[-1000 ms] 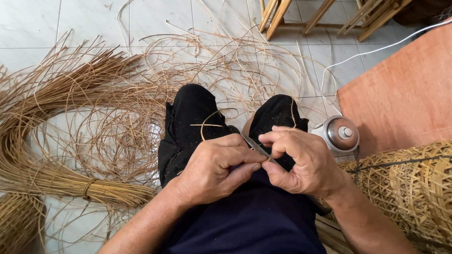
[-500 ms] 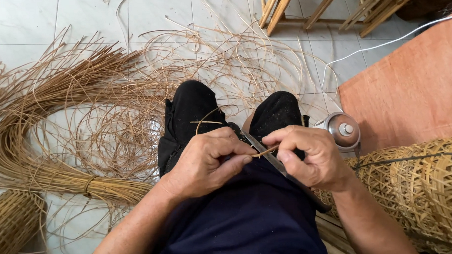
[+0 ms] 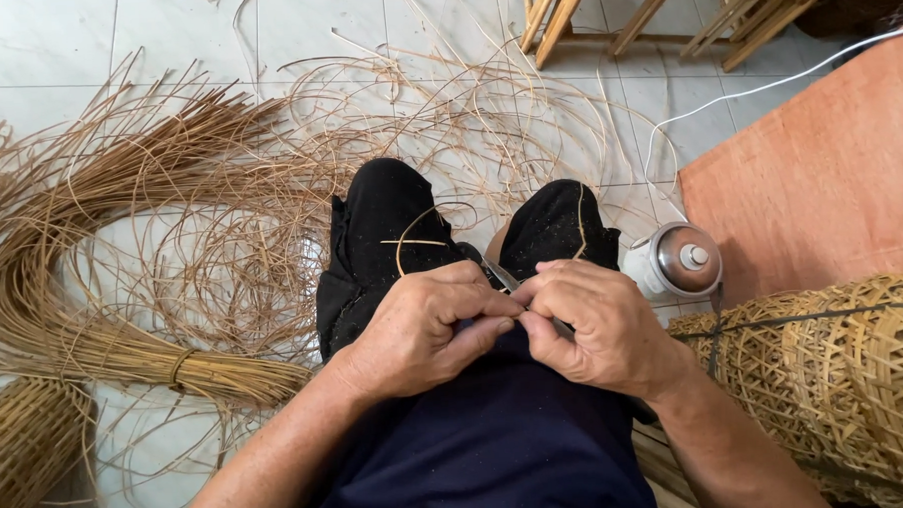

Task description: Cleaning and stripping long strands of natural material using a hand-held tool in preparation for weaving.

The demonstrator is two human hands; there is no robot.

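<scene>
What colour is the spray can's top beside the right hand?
The spray can has a reddish-brown top with a white nozzle; the head view shows it.

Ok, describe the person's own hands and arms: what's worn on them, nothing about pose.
Both are bare. The left hand and right hand wear no gloves, and no rings, watch or bracelet show. The forearms are uncovered, with no sleeve in view down to the frame's edge.

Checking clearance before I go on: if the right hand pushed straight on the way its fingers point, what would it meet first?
The right hand points leftward and already touches the left hand at the knife blade, so it would meet those fingers first.
</scene>
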